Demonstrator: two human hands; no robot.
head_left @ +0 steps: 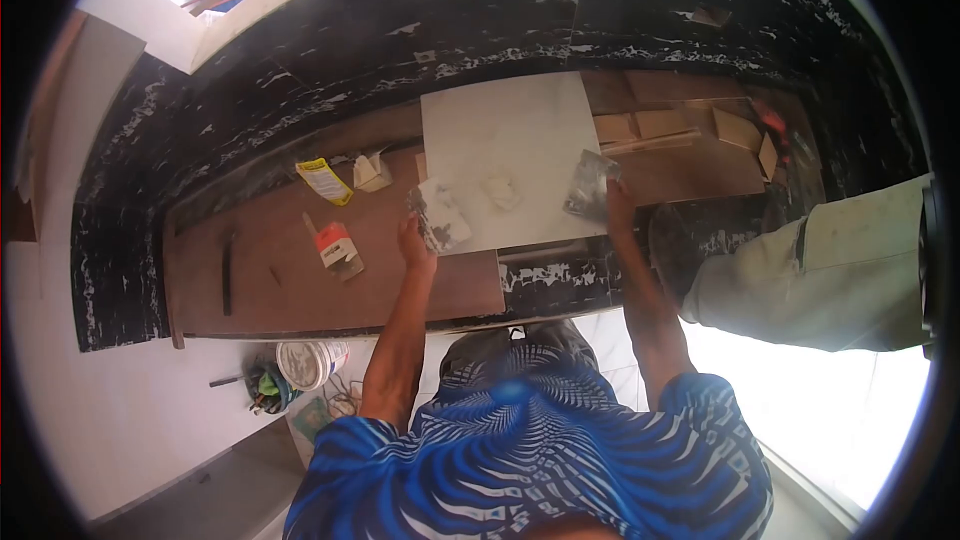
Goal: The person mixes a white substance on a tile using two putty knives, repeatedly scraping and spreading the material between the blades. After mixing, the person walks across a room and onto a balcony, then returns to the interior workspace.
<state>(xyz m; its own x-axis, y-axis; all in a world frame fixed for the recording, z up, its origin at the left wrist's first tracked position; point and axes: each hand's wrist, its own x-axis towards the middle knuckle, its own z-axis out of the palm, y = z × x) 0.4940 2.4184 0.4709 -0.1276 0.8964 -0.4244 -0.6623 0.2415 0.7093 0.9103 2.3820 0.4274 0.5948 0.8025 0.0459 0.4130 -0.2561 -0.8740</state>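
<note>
A pale rectangular board (pixel 510 120) lies across the counter in front of me, with a small mound of whitish paste (pixel 500 190) on it. At its left edge my left hand (pixel 415 242) is closed on a flat square putty blade (pixel 442 216), coated with patchy white paste. My right hand (pixel 619 206) grips a second, dark grey putty blade (pixel 592 185) by its right side, over the board's right edge. This one has lighter smears on its face. The fingers under both blades are mostly hidden.
A yellow packet (pixel 325 182), a crumpled pale wrapper (pixel 371 172) and a red-and-white box (pixel 338 243) lie on brown sheeting (pixel 260 265) to the left. Cardboard pieces (pixel 665 123) lie right. Another person's leg (pixel 800 275) rests beside my right arm. A bucket (pixel 305 365) stands below left.
</note>
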